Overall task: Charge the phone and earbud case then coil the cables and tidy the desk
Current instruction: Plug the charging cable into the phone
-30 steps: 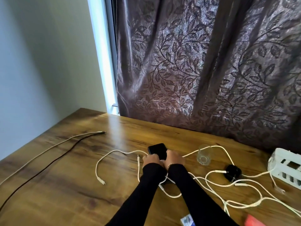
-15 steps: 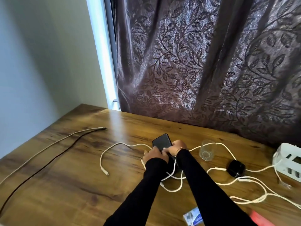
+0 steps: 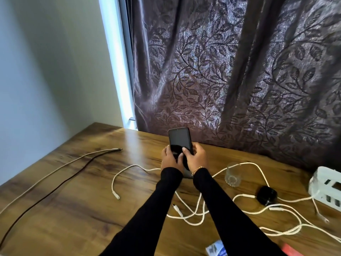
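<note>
Both hands held the phone (image 3: 180, 140) up off the bench (image 3: 77, 191), screen toward the person, its long axis upright: the left hand (image 3: 168, 159) clasped the lower left edge, the right hand (image 3: 196, 157) the lower right with its thumb on the screen. The nearest free plug (image 3: 176, 207) lay on the bench below the forearms, slightly closer to the left arm, so the phone's bottom end probably had to come down toward it.

Glossy phone (image 3: 180, 138) (wood-grain desk (image 3: 73, 209))
</note>
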